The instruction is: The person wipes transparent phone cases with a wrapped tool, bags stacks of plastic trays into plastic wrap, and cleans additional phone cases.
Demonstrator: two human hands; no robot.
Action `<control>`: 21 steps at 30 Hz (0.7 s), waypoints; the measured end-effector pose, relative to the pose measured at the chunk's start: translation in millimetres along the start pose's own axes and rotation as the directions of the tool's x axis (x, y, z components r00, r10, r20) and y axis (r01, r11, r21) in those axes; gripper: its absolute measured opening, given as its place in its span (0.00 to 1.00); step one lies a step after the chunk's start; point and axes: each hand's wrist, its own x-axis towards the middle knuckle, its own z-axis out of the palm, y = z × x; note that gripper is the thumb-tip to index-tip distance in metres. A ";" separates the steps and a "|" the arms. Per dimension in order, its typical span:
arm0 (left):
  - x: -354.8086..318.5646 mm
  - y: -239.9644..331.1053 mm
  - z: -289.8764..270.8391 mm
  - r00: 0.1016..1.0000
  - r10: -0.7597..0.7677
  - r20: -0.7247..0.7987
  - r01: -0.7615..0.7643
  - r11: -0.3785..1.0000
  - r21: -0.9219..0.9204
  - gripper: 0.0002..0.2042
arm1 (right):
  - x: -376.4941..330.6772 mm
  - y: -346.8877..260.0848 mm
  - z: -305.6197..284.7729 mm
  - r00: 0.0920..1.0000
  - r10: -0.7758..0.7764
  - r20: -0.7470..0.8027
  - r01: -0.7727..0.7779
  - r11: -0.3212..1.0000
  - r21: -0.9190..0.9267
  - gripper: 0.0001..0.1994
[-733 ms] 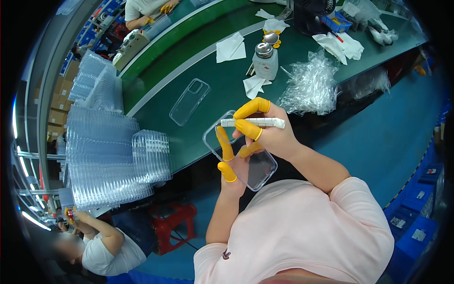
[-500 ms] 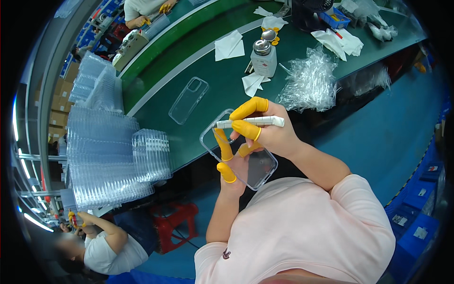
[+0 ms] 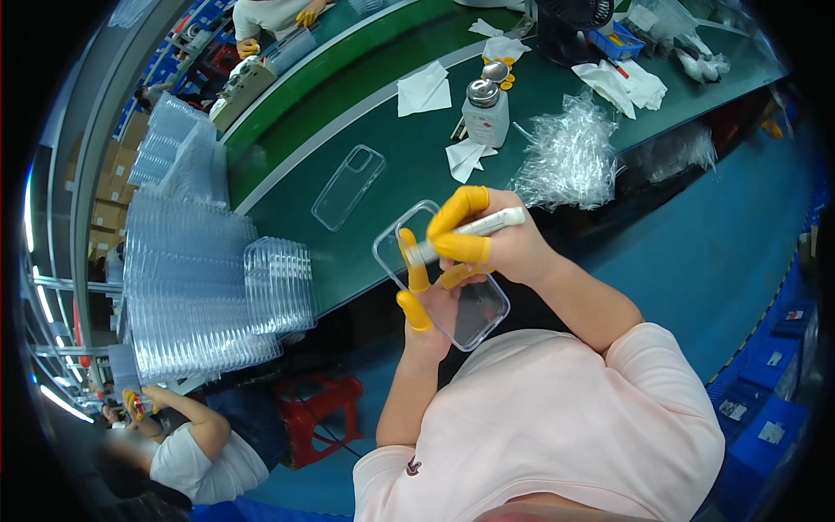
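Observation:
My left hand (image 3: 430, 311), with yellow finger cots on its fingers, holds a clear phone case (image 3: 481, 317) tilted in front of my chest. Closed round a slim white stick (image 3: 497, 223) that looks like a pen is my right hand (image 3: 509, 248), also in yellow cots. The stick's lower end is smeared by motion and lies over the case near its camera opening; whether it touches the case I cannot tell. Beyond, a second clear phone case (image 3: 348, 188) lies flat on the green table (image 3: 287, 252).
Stacked clear plastic trays (image 3: 196, 287) stand at the left. Ahead are a pump bottle (image 3: 485, 113), white wipes (image 3: 424, 90), a heap of clear film strips (image 3: 570, 157) and a black fan (image 3: 570, 26). Co-workers sit at far left and lower left; blue bins (image 3: 761, 426) line the right.
The stick has turned from nearly level to slanting, its lower end shifting down and right over the phone case. My right fingers have moved slightly; the case stays nearly in place.

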 end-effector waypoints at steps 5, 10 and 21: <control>4.6 5.1 0.0 0.999 -0.030 -0.018 0.028 0.990 -0.139 0.35 | 6.5 -8.3 -19.4 0.793 -0.604 0.082 0.578 0.701 -0.417 0.07; 9.6 1.5 13.7 0.981 0.013 -0.192 -0.014 1.000 -0.004 0.40 | 17.0 11.9 11.2 0.803 -0.540 0.250 0.482 0.343 -0.806 0.12; 0.8 3.2 -2.6 0.977 -0.125 -0.172 0.126 0.992 -0.006 0.39 | 18.2 6.6 -12.4 0.810 -0.041 0.585 0.370 0.810 -0.455 0.10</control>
